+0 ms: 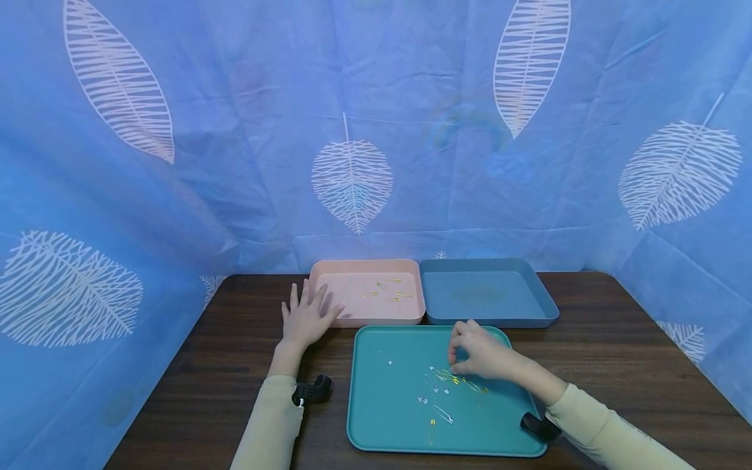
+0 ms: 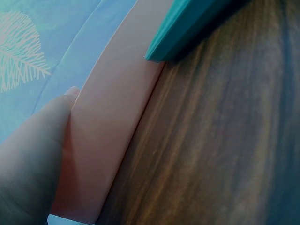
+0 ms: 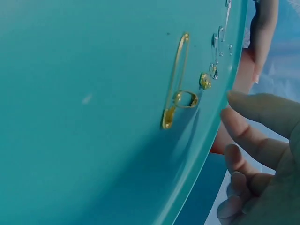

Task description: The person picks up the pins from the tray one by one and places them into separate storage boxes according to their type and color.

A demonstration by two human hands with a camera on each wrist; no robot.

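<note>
On the teal tray (image 1: 382, 431) lie scattered safety pins, gold ones (image 1: 455, 380) in a cluster and silver ones (image 1: 443, 414) around them. My right hand (image 1: 484, 352) hovers at the cluster's far side, thumb and index tips close together. In the right wrist view a small gap shows between those fingertips (image 3: 234, 117), with no pin there; a large gold safety pin (image 3: 167, 117) lies nearby on the tray. My left hand (image 1: 305, 320) rests with spread fingers at the left front corner of the pink tray (image 1: 352, 314), its thumb (image 2: 42, 126) over the rim.
Several gold safety pins (image 1: 390, 300) lie inside the pink tray. A blue tray (image 1: 487, 294) stands right beside it, behind the teal tray. All three sit on a dark wooden table (image 1: 205, 391), with a blue leaf-patterned cloth (image 1: 264, 163) hanging behind.
</note>
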